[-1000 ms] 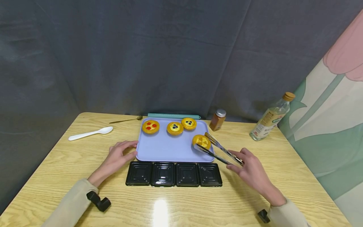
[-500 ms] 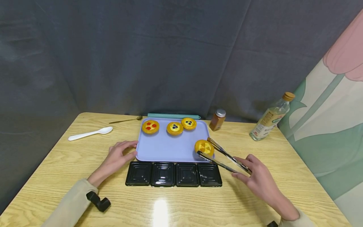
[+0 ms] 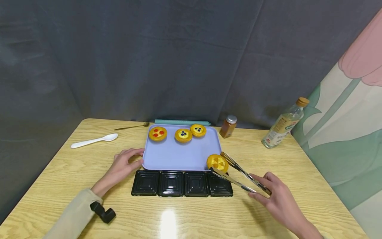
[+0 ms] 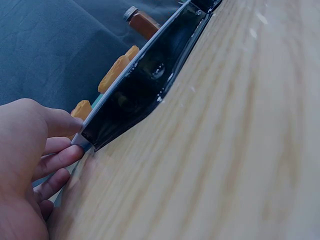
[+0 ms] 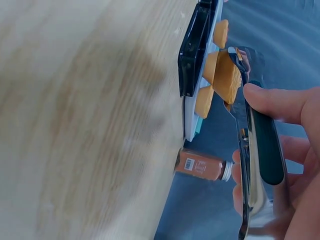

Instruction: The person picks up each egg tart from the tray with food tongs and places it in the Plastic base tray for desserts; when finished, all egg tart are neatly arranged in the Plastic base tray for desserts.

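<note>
My right hand (image 3: 279,199) grips metal tongs (image 3: 246,174), thumb on one arm and fingers on the other. The tong tips hold a round egg tart (image 3: 217,162) with yellow wedges on top, over the front right corner of a lilac tray (image 3: 179,154). In the right wrist view that tart (image 5: 227,77) stands clear above the tray. My left hand (image 3: 123,166) holds the tray's left edge, the thumb and fingertips at its rim in the left wrist view. Still on the tray are a red-dotted tart (image 3: 158,133) and two blueberry tarts (image 3: 183,135).
A row of black square plastic containers (image 3: 170,183) lies along the tray's front. Behind the tray is a teal bar (image 3: 182,122). A spice jar (image 3: 228,126) and a glass bottle (image 3: 283,126) stand right; a white spoon (image 3: 95,140) and thin dark spoon (image 3: 131,126) lie left.
The right hand has drawn the tongs and the wedge-topped tart toward the person and slightly right, from above the tray to its front right corner. The left hand stays at the tray's edge.
</note>
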Demonstrator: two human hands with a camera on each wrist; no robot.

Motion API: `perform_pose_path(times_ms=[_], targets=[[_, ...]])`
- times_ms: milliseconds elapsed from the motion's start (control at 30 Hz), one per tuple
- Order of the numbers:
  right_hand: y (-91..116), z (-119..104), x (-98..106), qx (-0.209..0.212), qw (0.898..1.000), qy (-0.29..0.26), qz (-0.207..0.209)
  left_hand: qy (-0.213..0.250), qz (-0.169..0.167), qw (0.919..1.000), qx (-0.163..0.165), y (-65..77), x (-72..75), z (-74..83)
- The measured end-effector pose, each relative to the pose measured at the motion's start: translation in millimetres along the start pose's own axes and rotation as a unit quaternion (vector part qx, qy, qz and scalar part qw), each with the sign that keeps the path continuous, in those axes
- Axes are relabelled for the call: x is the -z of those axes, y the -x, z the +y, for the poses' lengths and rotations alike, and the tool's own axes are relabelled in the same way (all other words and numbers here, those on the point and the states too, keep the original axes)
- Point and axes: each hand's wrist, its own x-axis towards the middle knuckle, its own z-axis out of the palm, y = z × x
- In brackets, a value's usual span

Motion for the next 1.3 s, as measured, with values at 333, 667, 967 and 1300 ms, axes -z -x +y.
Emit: perform_pose_path(times_ms=[333, 667, 967, 1300], targets=[[16.5, -1.4, 2.0, 0.001, 1.0, 0.015, -0.001, -0.003, 0.0, 1.0, 0.0, 0.3, 0.5, 1.1], [26.9, -3.7, 5.3, -0.032, 0.999, 0.032, -0.026, -0.004, -0.002, 1.0, 0.003, 0.0, 0.4, 2.6], [35.0, -0.3, 3.3, -0.003, 0.999, 0.033, -0.013, -0.003, -0.002, 1.0, 0.0, 1.2, 1.1, 2.0], [38.0, 0.7, 0.9, -0.005, 0.999, 0.035, -0.014, -0.002, -0.004, 1.0, 0.003, -0.1, 0.9, 2.7]])
